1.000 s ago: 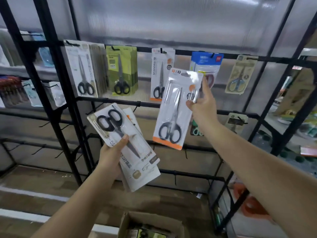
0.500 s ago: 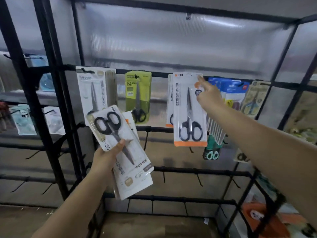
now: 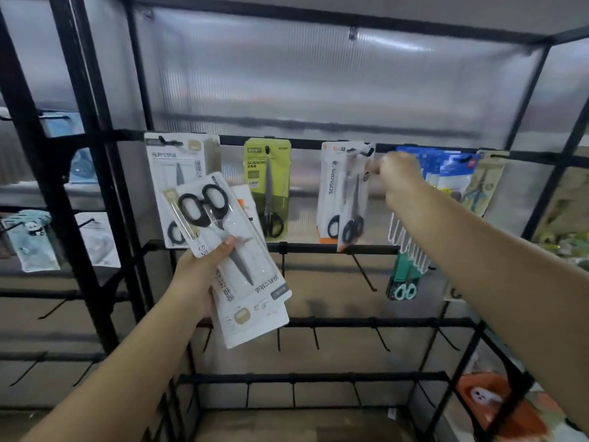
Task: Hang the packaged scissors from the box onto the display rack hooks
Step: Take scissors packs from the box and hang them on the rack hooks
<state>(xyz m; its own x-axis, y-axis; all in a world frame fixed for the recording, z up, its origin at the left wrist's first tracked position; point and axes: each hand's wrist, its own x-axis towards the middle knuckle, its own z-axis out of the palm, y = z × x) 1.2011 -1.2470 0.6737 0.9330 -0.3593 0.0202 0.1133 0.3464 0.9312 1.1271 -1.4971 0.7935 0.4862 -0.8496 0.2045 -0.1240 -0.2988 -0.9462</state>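
I count two hands: my left hand [image 3: 194, 275] and right hand [image 3: 400, 180]. One green scissors pack [image 3: 267, 189] hangs alone; two white-and-orange scissors packs [image 3: 345, 193] share a hook.

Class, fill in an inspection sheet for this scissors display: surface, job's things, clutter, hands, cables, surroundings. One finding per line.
Surface: black display rack; several lower hooks bare.
Job's things: white-and-orange scissors pack hangs on a top hook, tilted; white scissors packs held, not hung.
Clutter: green pack, blue packs, mint scissors already hung.
Hands: left hand grips the white packs; right hand beside the hung pack, grip unclear.
Cables: nothing seen.
Surroundings: translucent panel behind; orange item lower right.
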